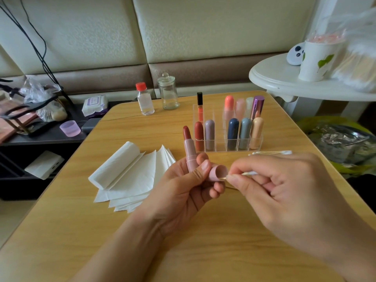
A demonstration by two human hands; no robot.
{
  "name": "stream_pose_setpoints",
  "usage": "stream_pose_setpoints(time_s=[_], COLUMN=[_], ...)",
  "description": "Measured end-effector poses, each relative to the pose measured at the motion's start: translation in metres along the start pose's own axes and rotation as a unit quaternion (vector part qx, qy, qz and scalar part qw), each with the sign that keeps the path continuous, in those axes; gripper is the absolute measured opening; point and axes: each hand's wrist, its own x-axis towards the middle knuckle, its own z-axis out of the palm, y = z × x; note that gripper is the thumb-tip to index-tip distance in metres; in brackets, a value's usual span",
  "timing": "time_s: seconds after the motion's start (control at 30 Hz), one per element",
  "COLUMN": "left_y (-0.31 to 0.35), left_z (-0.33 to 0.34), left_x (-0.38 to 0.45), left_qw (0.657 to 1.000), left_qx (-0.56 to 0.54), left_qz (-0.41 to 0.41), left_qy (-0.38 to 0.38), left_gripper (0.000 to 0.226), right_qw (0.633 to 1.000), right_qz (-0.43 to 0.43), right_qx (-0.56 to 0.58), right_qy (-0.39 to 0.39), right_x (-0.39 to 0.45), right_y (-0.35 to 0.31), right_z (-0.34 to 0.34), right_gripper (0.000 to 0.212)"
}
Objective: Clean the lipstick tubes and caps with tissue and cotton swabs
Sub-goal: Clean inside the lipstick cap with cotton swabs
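Observation:
My left hand point(183, 188) holds an uncapped pink lipstick tube point(189, 151) upright, its dark red bullet showing, and also pinches the matching pink cap point(218, 173) between its fingertips. My right hand point(284, 192) pinches a cotton swab point(247, 173) whose near tip pokes into the cap's open end. More swabs point(270, 153) lie on the table behind my right hand. A fan of white tissues point(132, 171) lies to the left. A clear organizer point(227, 139) holds several capped lipsticks.
A red-capped bottle point(144, 99) of clear liquid and an empty glass jar point(168, 92) stand at the back of the wooden table point(81, 231). A white side table point(284, 82) with a paper cup point(317, 60) stands at the right. A dark shelf with clutter is at the left.

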Motion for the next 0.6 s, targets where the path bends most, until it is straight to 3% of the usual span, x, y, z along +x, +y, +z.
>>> stream_pose_setpoints(time_s=[0.17, 0.3, 0.43, 0.6], left_y=[-0.003, -0.002, -0.003, -0.003], left_z=[-0.001, 0.002, 0.002, -0.003], left_x=[0.001, 0.000, -0.001, 0.001], left_qw=[1.000, 1.000, 0.999, 1.000], left_qx=[-0.010, -0.016, -0.016, -0.013], left_qz=[0.001, -0.010, -0.017, 0.018], left_qy=[0.004, -0.014, -0.026, -0.014], left_gripper=[0.012, 0.010, 0.011, 0.008], right_qw=[0.989, 0.977, 0.981, 0.997], right_qz=[-0.006, -0.064, -0.078, -0.051], right_qx=[-0.146, -0.180, -0.118, -0.019], right_qy=[0.033, 0.098, 0.132, 0.055], right_x=[-0.002, -0.006, -0.008, -0.006], right_y=[0.006, 0.007, 0.003, -0.001], right_z=[0.004, 0.010, 0.014, 0.012], right_gripper=[0.017, 0.021, 0.017, 0.008])
